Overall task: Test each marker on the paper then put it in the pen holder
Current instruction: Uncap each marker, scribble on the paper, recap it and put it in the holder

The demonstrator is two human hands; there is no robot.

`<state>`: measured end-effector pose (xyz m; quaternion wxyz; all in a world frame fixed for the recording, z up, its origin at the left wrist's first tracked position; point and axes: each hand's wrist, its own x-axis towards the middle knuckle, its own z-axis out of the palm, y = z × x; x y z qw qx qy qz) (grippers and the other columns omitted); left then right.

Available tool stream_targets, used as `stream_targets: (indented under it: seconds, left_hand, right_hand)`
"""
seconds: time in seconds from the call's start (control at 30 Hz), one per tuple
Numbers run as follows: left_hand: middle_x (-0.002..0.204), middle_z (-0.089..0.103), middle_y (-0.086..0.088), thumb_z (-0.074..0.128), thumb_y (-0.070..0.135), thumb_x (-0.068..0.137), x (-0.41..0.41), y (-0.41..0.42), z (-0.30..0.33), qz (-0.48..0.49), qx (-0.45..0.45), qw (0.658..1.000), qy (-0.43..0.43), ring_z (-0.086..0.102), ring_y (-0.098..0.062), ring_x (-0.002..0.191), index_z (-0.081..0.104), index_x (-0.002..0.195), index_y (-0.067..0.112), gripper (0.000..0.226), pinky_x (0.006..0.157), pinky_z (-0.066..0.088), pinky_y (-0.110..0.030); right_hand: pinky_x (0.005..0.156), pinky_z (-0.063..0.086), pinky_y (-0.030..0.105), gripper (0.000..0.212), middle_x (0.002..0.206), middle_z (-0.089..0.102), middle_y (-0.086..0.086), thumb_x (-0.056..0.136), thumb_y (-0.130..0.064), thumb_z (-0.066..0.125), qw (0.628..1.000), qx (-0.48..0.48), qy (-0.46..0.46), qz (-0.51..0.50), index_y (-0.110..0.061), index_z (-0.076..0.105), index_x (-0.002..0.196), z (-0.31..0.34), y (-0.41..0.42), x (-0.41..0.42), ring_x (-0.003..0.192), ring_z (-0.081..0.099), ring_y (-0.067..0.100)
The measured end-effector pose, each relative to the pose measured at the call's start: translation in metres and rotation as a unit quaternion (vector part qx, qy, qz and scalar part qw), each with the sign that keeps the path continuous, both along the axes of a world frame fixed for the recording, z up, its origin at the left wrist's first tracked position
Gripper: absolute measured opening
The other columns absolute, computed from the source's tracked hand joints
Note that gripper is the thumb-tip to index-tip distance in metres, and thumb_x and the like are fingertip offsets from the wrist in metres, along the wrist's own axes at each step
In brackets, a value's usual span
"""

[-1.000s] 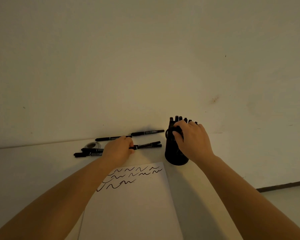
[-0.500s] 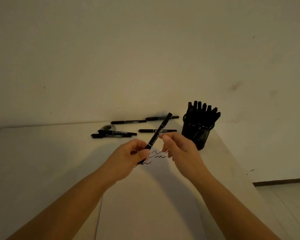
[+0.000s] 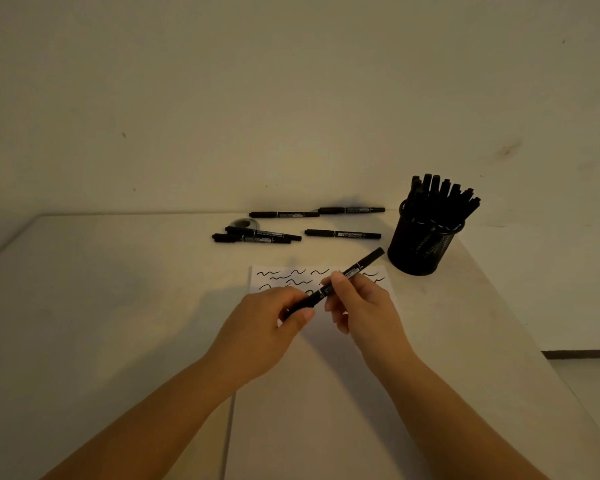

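1. Far left of the table (image 3: 83, 306) lie two markers side by side, touching along their length: one (image 3: 250, 239) nearer the person and another (image 3: 263, 233) just behind it. A small roll of tape (image 3: 244, 223) sits against their far side.
2. Behind these, close to the wall, two more markers lie end to end: one (image 3: 284, 214) on the left and one (image 3: 352, 210) on the right. A fifth loose marker (image 3: 342, 234) lies alone nearer the paper. All five run roughly left to right.
3. The left hand (image 3: 267, 327) is curled around the near, lower end of the held marker (image 3: 340, 284), thumb and fingers pinching it.
4. That marker slants over the paper (image 3: 291, 393), its long axis running from lower left, at the left hand, up to the right, where its free end points towards the pen holder.
5. The right hand (image 3: 360, 306) pinches the middle of the same marker between thumb and fingertips. My judgement is that the cap is about to be pulled along this axis; whether it is loosened yet I cannot tell.
6. The paper carries two clear rows of black squiggles at its far edge, partly hidden by the hands.
7. At the right stands the mesh pen holder (image 3: 423, 247), upright, crowded with markers too bunched to count. The right hand is the nearer one to it.
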<state>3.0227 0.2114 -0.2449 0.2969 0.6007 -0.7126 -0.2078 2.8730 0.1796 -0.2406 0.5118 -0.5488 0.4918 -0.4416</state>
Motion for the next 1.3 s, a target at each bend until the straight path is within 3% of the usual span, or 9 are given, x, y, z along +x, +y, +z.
stream_targets:
  seconds: [0.2, 0.33, 0.4, 0.47, 0.6, 0.67, 0.9, 1.1, 1.3]
  left_hand:
    - [0.066, 0.042, 0.012, 0.028, 0.036, 0.096, -0.006, 0.007, 0.005, -0.024, -0.061, 0.995, -0.079, 0.042, -0.007, 0.059, 0.049, 0.090, 0.024, 0.025, 0.056, 0.032, -0.026]
    - [0.053, 0.047, 0.007, 0.030, 0.033, 0.096, -0.008, 0.009, 0.012, -0.049, 0.040, 0.996, 0.067, 0.041, -0.005, 0.048, 0.047, 0.068, 0.031, 0.033, 0.051, 0.035, -0.020]
    - [0.045, 0.044, 0.010, 0.032, 0.029, 0.097, 0.000, 0.009, 0.012, -0.037, 0.102, 0.982, 0.155, 0.039, -0.003, 0.045, 0.049, 0.063, 0.029, 0.038, 0.049, 0.031, -0.016]
    - [0.045, 0.044, 0.011, 0.033, 0.025, 0.097, 0.013, 0.011, 0.009, -0.017, 0.123, 0.976, 0.176, 0.040, -0.004, 0.046, 0.050, 0.064, 0.026, 0.037, 0.054, 0.032, -0.021]
    - [0.059, 0.054, 0.000, 0.033, 0.031, 0.097, 0.022, 0.016, -0.006, -0.003, 0.054, 0.999, -0.003, 0.051, -0.016, 0.057, 0.048, 0.072, 0.031, 0.029, 0.060, 0.042, -0.034]
    - [0.062, 0.057, -0.005, 0.033, 0.032, 0.096, 0.017, 0.018, -0.011, 0.012, 0.038, 0.999, -0.007, 0.055, -0.021, 0.061, 0.045, 0.072, 0.034, 0.027, 0.062, 0.043, -0.036]
    - [0.060, 0.056, -0.002, 0.032, 0.035, 0.096, 0.009, 0.026, -0.023, 0.044, 0.010, 0.999, -0.001, 0.056, -0.021, 0.061, 0.047, 0.077, 0.033, 0.025, 0.061, 0.042, -0.036]
    - [0.060, 0.050, 0.008, 0.033, 0.036, 0.096, 0.008, 0.014, -0.015, 0.028, 0.053, 0.996, -0.069, 0.052, -0.017, 0.064, 0.049, 0.080, 0.028, 0.024, 0.059, 0.038, -0.031]
    - [0.063, 0.042, 0.008, 0.030, 0.036, 0.096, -0.015, 0.001, -0.015, -0.060, 0.007, 0.990, -0.130, 0.044, -0.019, 0.064, 0.047, 0.082, 0.017, 0.029, 0.056, 0.027, -0.032]
  right_hand:
    - [0.050, 0.041, 0.017, 0.030, 0.049, 0.059, -0.008, 0.092, -0.036, 0.047, 1.000, 0.014, 0.006, 0.014, -0.019, 0.064, 0.075, 0.004, 0.003, 0.007, 0.046, 0.049, 0.002]
    - [0.044, 0.038, 0.016, 0.031, 0.042, 0.052, -0.009, 0.093, -0.030, 0.046, 1.000, 0.002, -0.016, -0.011, -0.016, 0.059, 0.070, 0.010, 0.000, 0.004, 0.041, 0.043, 0.002]
    - [0.043, 0.034, 0.018, 0.032, 0.042, 0.046, -0.007, 0.094, -0.027, 0.046, 0.993, 0.005, -0.067, -0.101, -0.015, 0.055, 0.066, 0.018, -0.011, -0.013, 0.040, 0.039, 0.004]
    - [0.047, 0.034, 0.022, 0.031, 0.047, 0.045, -0.007, 0.094, -0.028, 0.045, 0.983, -0.022, -0.066, -0.172, -0.015, 0.054, 0.067, 0.024, -0.022, -0.036, 0.042, 0.039, 0.004]
    - [0.052, 0.038, 0.019, 0.028, 0.061, 0.054, -0.003, 0.094, -0.034, 0.043, 0.975, -0.084, 0.079, -0.190, -0.018, 0.057, 0.075, 0.007, -0.027, -0.056, 0.052, 0.048, 0.004]
    - [0.054, 0.039, 0.013, 0.026, 0.066, 0.055, -0.003, 0.095, -0.035, 0.043, 0.979, -0.056, 0.059, -0.185, -0.020, 0.058, 0.080, -0.004, -0.027, -0.054, 0.055, 0.050, -0.001]
    - [0.067, 0.038, 0.023, 0.027, 0.071, 0.057, -0.004, 0.095, -0.041, 0.041, 0.979, 0.023, -0.035, -0.198, -0.027, 0.060, 0.081, -0.025, -0.035, -0.042, 0.069, 0.052, 0.007]
    - [0.058, 0.045, 0.014, 0.013, 0.071, 0.067, -0.004, 0.090, -0.033, 0.053, 0.987, -0.054, 0.050, -0.142, -0.024, 0.060, 0.084, -0.022, -0.044, -0.043, 0.058, 0.060, -0.004]
    - [0.059, 0.049, 0.013, 0.010, 0.068, 0.069, -0.001, 0.088, -0.023, 0.057, 0.985, -0.099, 0.101, -0.097, -0.023, 0.061, 0.078, -0.030, -0.047, -0.036, 0.061, 0.063, 0.001]
